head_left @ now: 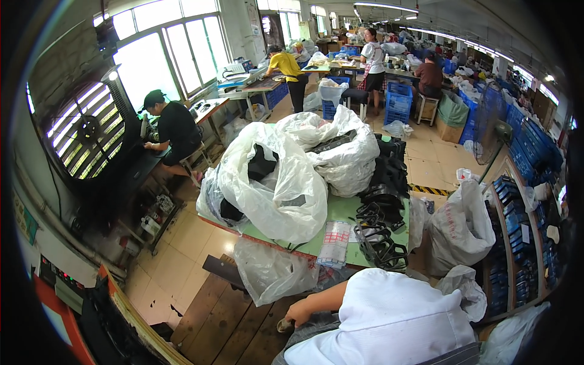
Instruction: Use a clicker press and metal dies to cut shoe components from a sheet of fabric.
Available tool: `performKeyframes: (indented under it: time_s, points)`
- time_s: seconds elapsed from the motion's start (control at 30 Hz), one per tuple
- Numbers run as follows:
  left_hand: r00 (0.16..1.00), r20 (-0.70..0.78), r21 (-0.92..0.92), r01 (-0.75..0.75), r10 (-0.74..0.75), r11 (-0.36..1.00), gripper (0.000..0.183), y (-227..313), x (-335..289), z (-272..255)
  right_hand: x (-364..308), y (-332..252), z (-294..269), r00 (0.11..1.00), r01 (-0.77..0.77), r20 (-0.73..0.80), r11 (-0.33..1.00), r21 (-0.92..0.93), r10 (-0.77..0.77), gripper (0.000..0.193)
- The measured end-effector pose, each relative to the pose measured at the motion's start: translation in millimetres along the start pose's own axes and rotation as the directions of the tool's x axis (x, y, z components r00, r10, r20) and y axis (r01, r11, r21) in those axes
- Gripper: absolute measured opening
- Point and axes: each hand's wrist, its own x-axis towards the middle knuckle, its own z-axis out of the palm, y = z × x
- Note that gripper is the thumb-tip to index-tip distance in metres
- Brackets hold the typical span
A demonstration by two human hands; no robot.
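Observation:
My right arm in a white short sleeve crosses the bottom of the view. My right hand (297, 312) is low, beside dark grey cloth (307, 336) and above brown wooden boards (234, 319). Its fingers are closed round a small yellowish piece (283, 325) whose kind I cannot make out. My left hand is out of view. Beyond the hand, a clear plastic bag (271, 274) hangs below the edge of a green-topped table (344, 210). On that table sit large whitish plastic bags (298, 188) with black pieces inside, a stack of black moulded parts (383, 228) and a printed, folded packet (334, 243).
A black-and-red machine (67, 298) stands at lower left. White sacks (459, 225) and a rack of blue items (514, 237) line the right, near a standing fan (490, 125). Co-workers sit at left (173, 128) and work farther back, among blue crates (398, 100).

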Motion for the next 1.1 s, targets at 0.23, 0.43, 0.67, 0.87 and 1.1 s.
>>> performKeyframes:
  time_s: [0.23,0.43,0.67,0.87,1.1]
  points:
    - [1.0,-0.012,0.048,0.011,-0.011,0.999,0.044,-8,-1,-11,8,4,-2,0.997,0.043,0.062,0.998,-0.055,-0.04,0.048]
    - [0.983,-0.089,0.238,0.177,-0.16,0.955,0.045,-57,-40,-78,-3,18,5,1.0,0.012,0.022,0.999,-0.048,-0.011,0.05]
    - [0.972,-0.106,0.336,0.233,-0.209,0.913,0.045,-81,-64,-120,-2,10,6,0.997,-0.03,0.071,0.999,-0.045,0.033,0.05]
    - [0.974,-0.086,0.377,0.226,-0.209,0.898,0.046,-90,-70,-131,1,15,13,0.992,0.018,0.127,0.993,-0.114,-0.004,0.051]
    - [0.966,-0.045,0.469,0.246,-0.255,0.849,0.047,-103,-84,-148,6,18,27,0.989,0.023,0.149,0.994,-0.111,-0.006,0.049]
